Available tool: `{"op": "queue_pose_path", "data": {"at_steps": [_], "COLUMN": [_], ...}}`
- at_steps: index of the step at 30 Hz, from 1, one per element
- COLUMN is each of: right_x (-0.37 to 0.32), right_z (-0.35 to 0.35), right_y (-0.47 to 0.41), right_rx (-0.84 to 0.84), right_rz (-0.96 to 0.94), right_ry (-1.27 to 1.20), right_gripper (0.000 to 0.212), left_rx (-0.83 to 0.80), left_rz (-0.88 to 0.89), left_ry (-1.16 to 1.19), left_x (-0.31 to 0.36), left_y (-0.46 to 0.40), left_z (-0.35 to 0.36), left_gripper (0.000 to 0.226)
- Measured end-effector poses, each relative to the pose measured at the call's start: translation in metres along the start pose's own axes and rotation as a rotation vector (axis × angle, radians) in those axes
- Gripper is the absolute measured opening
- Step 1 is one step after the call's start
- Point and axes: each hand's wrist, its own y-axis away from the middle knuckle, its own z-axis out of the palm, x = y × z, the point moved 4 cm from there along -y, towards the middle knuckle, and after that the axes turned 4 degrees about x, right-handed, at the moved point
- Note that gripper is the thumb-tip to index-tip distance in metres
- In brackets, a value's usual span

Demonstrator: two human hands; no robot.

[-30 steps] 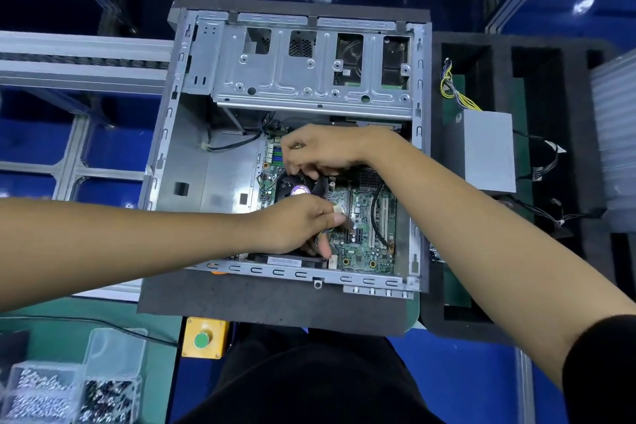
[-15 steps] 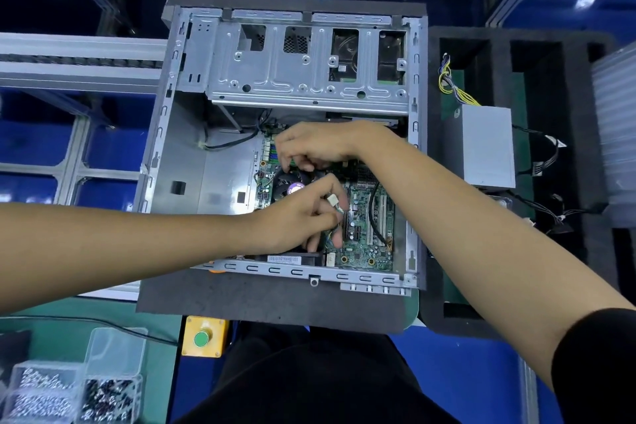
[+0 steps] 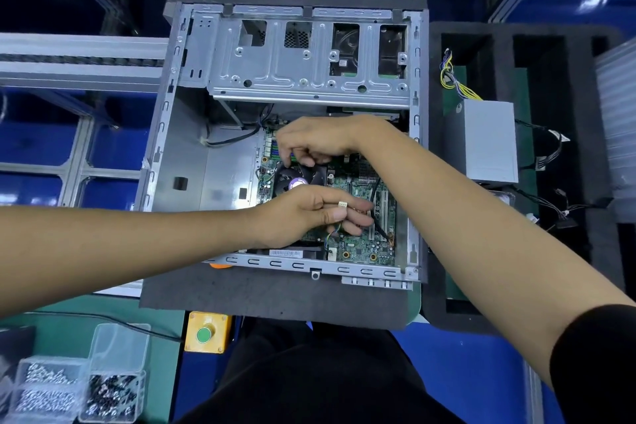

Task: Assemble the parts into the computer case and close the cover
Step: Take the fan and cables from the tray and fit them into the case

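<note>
Two hands worked: left hand [image 3: 303, 213] fingers [image 3: 335, 215] pinched the small white fan connector [image 3: 342, 204], light and fragile; right hand [image 3: 316, 141] fingers curled on the black cooler fan [image 3: 296, 179].

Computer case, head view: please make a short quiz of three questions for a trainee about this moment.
1. True or false: the left hand pinches a small white connector.
2. Where does the grey power supply lie? A) inside the computer case B) in the black foam tray right of the case C) on the person's lap
3. Fill in: the right hand works above the black cooler ____.

Key: 1 true; 2 B; 3 fan
</note>
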Motion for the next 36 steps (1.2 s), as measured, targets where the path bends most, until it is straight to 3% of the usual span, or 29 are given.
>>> {"op": "queue_pose_path", "data": {"at_steps": [5,10,13,19,36], "right_x": [-0.0019,-0.0026,-0.0031,-0.0010,0.0024], "right_z": [0.0010,0.0006,0.0008,0.0006,0.0006], "right_y": [0.0004,0.0016,0.0020,-0.0001,-0.0005], "right_rx": [-0.018,-0.027,-0.027,-0.002,-0.006], "right_rz": [0.006,0.002,-0.001,0.015,0.020], "right_ry": [-0.015,-0.016,-0.014,0.016,0.005], "right_gripper": [0.025,0.023,0.023,0.024,0.025], "left_rx": [-0.031,0.013,0.084,0.207,0.017], "left_rz": [0.071,0.041,0.017,0.028,-0.103], "left_ry": [0.005,0.059,0.076,-0.115,-0.454], "left_x": [0.0016,0.0002,0.0007,0.0025,0.0074], "left_y": [0.0025,0.0010,0.0008,0.0046,-0.0028], "left_z": [0.0004,-0.0004,-0.0020,-0.0079,-0.0009], "left_gripper": [0.013,0.007,0.007,0.014,0.023]}}
